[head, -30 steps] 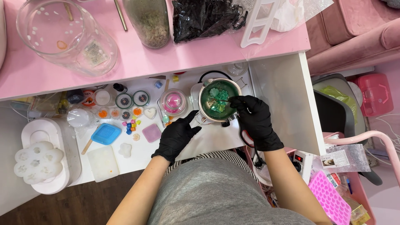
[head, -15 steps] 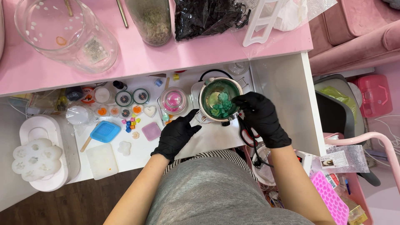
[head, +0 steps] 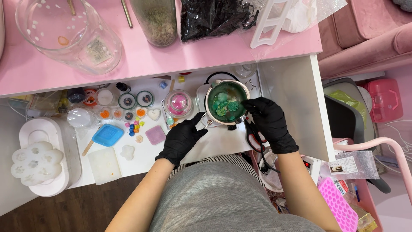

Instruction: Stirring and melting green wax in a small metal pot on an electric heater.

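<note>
Black gloves cover the left hand point(head: 182, 138) and right hand point(head: 268, 123) at a silver melting pot point(head: 226, 103) holding green, flower-shaped wax pieces point(head: 227, 105). The table point(head: 223, 139) is white beneath a pink shelf point(head: 171, 58). Nearby lie a blue square mould point(head: 107, 135), a lilac square block point(head: 156, 135), orange-centred heart and round moulds point(head: 141, 114), multicoloured small cubes point(head: 134, 127) and a pink-lidded glass jar point(head: 178, 103). The shirt point(head: 227, 197) is grey.
</note>
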